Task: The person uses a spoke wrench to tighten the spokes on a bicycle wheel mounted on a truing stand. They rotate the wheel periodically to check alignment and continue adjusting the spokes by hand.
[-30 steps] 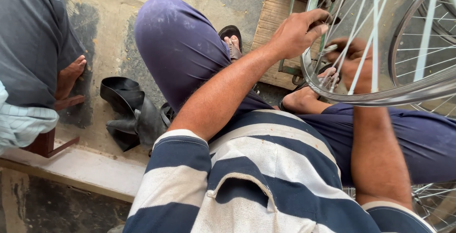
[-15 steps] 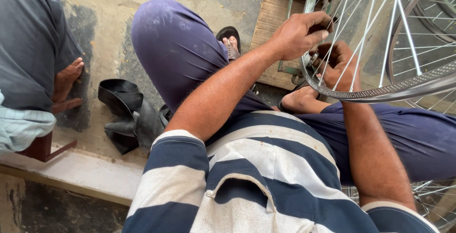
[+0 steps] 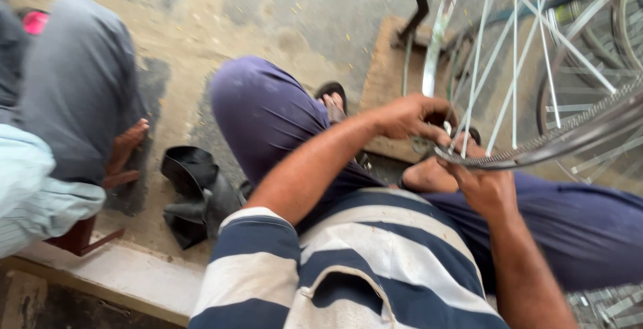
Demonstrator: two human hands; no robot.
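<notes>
While I am sitting low over the floor, my left hand is curling shut over the near edge of the bicycle wheel rim, my right hand is gripping it from below, the rim running away rightward above my knees.

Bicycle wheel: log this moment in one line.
left hand: grips wheel rim | right hand: holds rim from below | black inner tube: on ground
</notes>
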